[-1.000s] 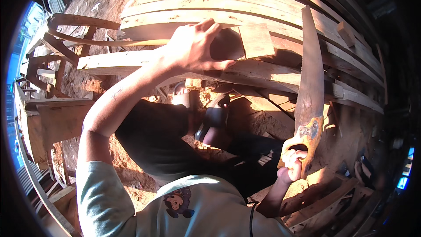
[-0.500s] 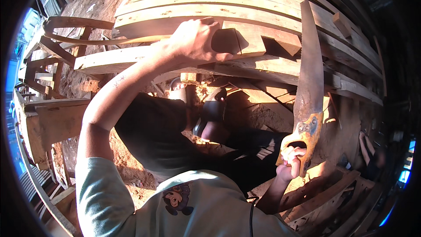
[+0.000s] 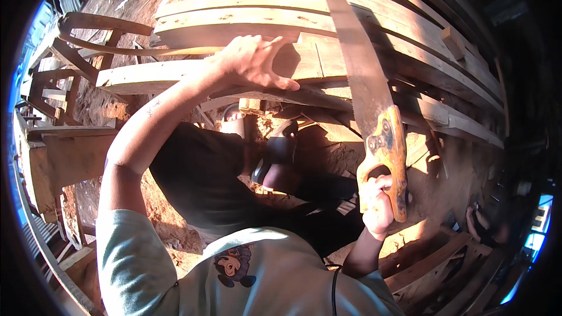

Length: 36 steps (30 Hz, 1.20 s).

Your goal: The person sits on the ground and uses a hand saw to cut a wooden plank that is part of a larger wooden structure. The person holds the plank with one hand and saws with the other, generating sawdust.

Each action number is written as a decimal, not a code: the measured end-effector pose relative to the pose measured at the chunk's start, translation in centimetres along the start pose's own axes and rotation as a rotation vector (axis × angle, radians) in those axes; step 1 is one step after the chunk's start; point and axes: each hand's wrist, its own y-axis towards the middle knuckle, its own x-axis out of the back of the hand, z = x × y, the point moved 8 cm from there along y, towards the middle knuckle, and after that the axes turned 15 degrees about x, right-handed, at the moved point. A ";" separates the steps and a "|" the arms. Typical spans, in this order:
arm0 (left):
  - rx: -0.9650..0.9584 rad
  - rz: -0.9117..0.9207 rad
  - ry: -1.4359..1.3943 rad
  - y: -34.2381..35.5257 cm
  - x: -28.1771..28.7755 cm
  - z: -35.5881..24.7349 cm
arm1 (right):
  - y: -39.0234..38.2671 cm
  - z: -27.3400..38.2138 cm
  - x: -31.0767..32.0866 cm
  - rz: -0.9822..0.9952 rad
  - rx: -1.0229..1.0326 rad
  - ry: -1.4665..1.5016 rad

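My right hand point(image 3: 379, 210) is wrapped round the worn yellow-brown handle of a handsaw point(image 3: 358, 52). Its long, stained blade points away from me, raised over the timber and hiding part of it. My left hand point(image 3: 249, 61) straddles a squared wooden block point(image 3: 316, 58), thumb along the near edge and fingers at the far side. A thin dark line crosses the block's top between that hand and the blade. Beneath the block runs a long wooden beam point(image 3: 140, 76).
Several pale planks point(image 3: 246, 17) lie side by side beyond the block. A small wood offcut point(image 3: 453, 43) rests on them at the right. Curved wooden frame parts point(image 3: 105, 23) stand at the left. My feet are on sunlit dirt below the beam. Another person's limbs point(image 3: 477, 225) show at far right.
The saw has swung left, its blade tip tilting leftward across the planks. My right hand has shifted slightly left and up. My left hand has slid a little left along the block.
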 end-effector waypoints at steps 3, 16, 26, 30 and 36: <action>-0.060 -0.004 -0.058 -0.2 0.8 -0.6 | 1.6 0.6 -1.5 -0.005 0.069 -0.098; 0.020 0.064 -0.065 -0.8 1.4 -0.7 | 0.9 3.1 -3.2 0.258 0.333 -0.553; -0.110 -0.300 0.045 -1.2 1.9 -0.8 | 0.8 2.2 -2.8 0.217 0.442 -0.497; -0.015 -0.032 0.069 -1.1 2.5 -1.7 | 0.0 0.5 -1.1 0.121 0.465 -0.448; -0.111 -0.267 0.016 -1.9 2.7 -1.6 | -1.0 0.4 -1.3 0.150 0.539 -0.570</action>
